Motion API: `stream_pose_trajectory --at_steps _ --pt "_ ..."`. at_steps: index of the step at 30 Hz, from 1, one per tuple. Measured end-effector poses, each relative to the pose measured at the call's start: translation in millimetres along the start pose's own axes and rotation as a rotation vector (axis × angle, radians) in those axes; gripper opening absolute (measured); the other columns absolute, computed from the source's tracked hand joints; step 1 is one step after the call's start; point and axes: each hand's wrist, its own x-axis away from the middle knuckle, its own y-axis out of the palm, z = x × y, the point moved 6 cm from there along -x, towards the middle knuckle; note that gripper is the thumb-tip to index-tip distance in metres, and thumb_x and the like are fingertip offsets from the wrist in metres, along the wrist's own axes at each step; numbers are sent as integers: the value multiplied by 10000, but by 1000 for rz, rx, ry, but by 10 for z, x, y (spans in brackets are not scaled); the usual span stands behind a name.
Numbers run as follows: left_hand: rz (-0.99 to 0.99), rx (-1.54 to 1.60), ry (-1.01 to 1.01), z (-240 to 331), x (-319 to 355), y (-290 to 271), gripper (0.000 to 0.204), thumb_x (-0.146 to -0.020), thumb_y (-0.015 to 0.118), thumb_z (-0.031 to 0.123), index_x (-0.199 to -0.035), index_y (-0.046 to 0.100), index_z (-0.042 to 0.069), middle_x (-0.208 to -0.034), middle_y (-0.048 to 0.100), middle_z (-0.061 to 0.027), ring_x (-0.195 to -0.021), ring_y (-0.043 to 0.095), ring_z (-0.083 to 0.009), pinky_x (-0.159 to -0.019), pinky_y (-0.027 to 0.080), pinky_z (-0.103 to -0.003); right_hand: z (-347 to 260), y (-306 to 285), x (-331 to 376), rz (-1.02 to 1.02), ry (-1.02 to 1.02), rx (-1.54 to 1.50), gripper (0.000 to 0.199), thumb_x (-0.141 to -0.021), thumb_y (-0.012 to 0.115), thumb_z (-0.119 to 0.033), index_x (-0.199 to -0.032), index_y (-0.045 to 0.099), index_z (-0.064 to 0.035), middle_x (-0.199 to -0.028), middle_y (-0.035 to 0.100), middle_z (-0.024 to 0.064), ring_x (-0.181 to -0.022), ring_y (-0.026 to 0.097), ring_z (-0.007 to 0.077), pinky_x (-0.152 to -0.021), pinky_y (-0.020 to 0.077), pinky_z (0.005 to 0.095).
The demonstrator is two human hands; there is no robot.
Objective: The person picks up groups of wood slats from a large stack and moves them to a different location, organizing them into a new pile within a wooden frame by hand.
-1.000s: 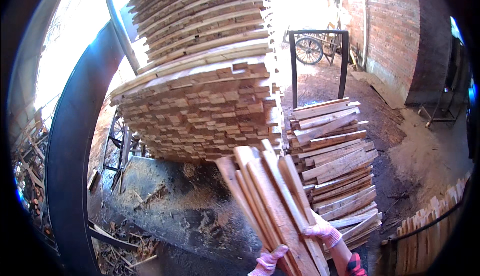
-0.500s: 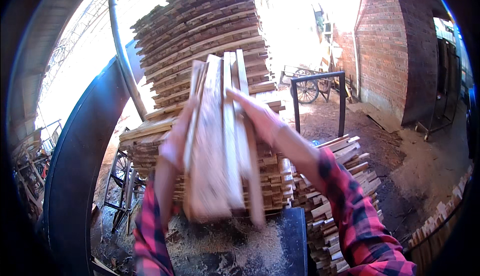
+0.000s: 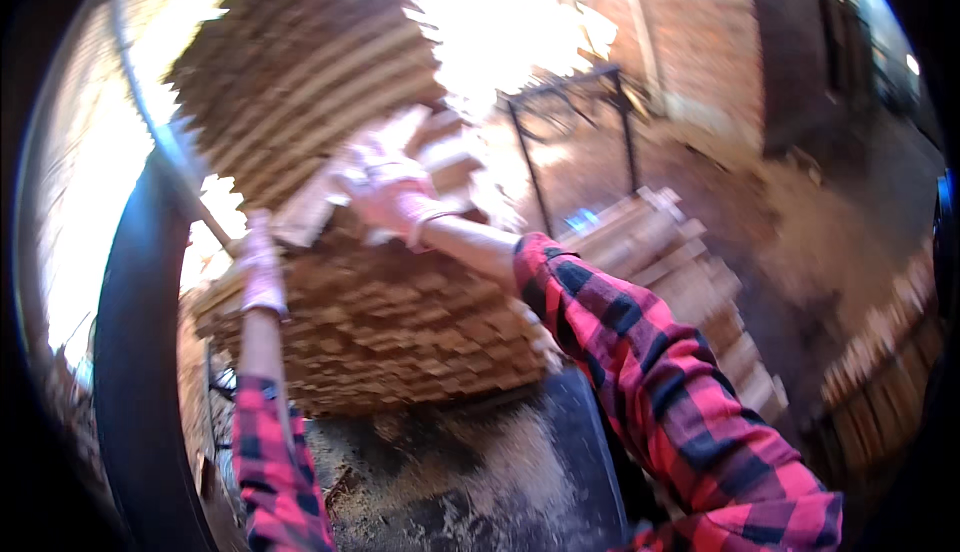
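A tall stack of wooden slats [image 3: 400,322] rises in front of me, its upper part leaning away in a higher pile behind. My right hand [image 3: 385,192], in a pale glove, lies on top of the stack's lower front part, touching loose light boards [image 3: 305,214]. Motion smears its fingers. My left hand [image 3: 262,267], also gloved, is at the stack's left side, its blurred fingers stretched upward. Whether it touches the wood cannot be made out.
A black table [image 3: 560,452] strewn with sawdust stands below my arms. A dark curved machine part [image 3: 145,352] is at the left. Another slat pile [image 3: 690,282], a dark metal frame [image 3: 625,132] and a brick wall [image 3: 700,42] are at the right.
The bundle of boards that was held between both hands above the table is now over the stack. My hands have moved apart, the left to the stack's side. The view has swung right.
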Motion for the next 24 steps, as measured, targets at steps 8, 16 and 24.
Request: stream_pose_trajectory --at_steps 8,16,24 --pt "16 -14 629 -113 2702 658 606 -1003 523 417 -1497 428 78 -1432 513 -107 -1290 504 -231 -994 472 -400 -1170 -979 3742 248 422 -546 615 -857 743 -246 -1394 508 -59 -1498 406 302 -1369 435 471 -1083 442 493" --pt "-875 295 -446 -1492 5584 3686 701 -897 700 434 -1459 463 89 -1404 508 -113 -1286 492 -273 -1039 424 -482 -1607 -1823 8413 -180 2017 -211 492 -906 573 -447 -1146 707 -38 -1300 631 204 -1232 584 352 -1049 455 417" --pt "-686 -120 -1286 -3914 7100 5060 911 -688 882 547 -1331 517 16 -1341 470 -193 -1228 428 -411 -1026 267 -671 -1126 -1944 10636 53 2378 -188 898 -910 715 -415 -1559 255 2 -1582 323 272 -1488 306 352 -1203 271 398"
